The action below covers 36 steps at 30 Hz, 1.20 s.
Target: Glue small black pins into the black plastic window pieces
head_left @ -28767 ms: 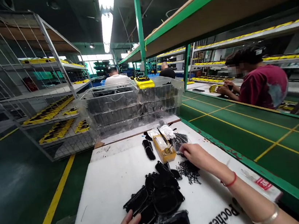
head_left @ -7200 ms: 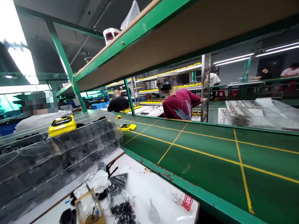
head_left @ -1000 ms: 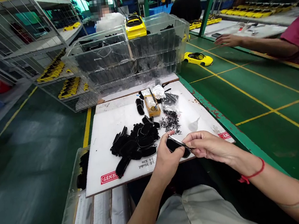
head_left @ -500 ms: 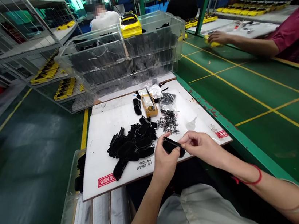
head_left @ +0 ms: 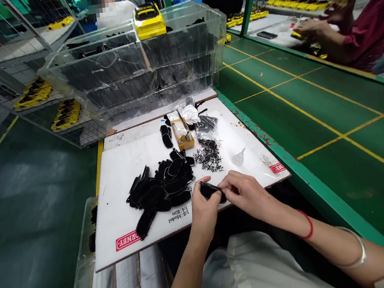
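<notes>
My left hand [head_left: 203, 213] is wrapped round a glossy black plastic part [head_left: 209, 190], curved like a small car window, above the near edge of the white board [head_left: 107, 174]. The thumb presses on its face. My right hand [head_left: 246, 193] is closed in a pinch against the part's right end; what lies between the fingertips is hidden. To the left is a heap of similar black parts [head_left: 156, 196]. Just beyond my hands lie many small black pins [head_left: 209, 156], loosely scattered.
A yellow box [head_left: 183, 140] with small items stands behind the pins, beside a plastic bag [head_left: 207, 127]. Clear bins [head_left: 105, 80] of black parts stand at the back, topped by a yellow model car body [head_left: 149, 21]. At right, a co-worker's hands [head_left: 318, 28] handle something.
The view has shifted slightly, so the board appears further left. My hands keep the same hold on the black part. The co-worker's arm at right has drawn back to the right.
</notes>
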### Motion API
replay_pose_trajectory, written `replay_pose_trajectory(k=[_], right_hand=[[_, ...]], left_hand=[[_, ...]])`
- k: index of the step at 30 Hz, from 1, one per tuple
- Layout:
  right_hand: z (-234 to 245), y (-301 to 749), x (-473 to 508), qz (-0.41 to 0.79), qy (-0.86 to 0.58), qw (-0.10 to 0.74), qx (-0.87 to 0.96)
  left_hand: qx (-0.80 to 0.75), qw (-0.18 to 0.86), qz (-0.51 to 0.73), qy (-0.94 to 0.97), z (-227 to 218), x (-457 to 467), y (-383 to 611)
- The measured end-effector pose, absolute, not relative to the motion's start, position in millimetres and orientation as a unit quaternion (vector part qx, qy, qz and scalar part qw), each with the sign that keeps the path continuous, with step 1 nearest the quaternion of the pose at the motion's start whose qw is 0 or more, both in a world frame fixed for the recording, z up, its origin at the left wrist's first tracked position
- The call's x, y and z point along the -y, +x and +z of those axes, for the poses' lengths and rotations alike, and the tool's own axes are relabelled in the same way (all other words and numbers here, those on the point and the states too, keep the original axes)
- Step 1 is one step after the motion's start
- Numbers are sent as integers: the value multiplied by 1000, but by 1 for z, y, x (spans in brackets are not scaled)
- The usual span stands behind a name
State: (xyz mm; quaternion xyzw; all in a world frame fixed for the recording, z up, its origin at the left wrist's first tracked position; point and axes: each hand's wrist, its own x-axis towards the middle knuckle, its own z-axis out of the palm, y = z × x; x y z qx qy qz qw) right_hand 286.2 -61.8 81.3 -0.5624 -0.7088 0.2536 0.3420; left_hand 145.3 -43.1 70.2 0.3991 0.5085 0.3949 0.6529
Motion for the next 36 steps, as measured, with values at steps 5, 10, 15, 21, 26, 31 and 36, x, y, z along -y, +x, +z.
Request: replay_pose_trajectory(k=[5,10,15,21,26,31,36], right_hand=[[82,294,48,536,-585,350,498],[77,303,46,723,-502,373,293],[73,303,49,722,-506,382,278],[74,296,50,619,-563,381,393],[72,292,60,345,-591,362,633],[72,288,68,202,-551,321,744],[76,287,69,181,-551,280,765]], left_hand=[[-506,663,388,392,73,41,148],[-516,662,378,390,76,41,151],[-516,663,374,394,78,40,150],[-492,681,365,400,77,42,147],[-497,667,386,398,65,45,149],[-490,660,400,405,58,46,150],[-497,643,411,414,57,44,152]])
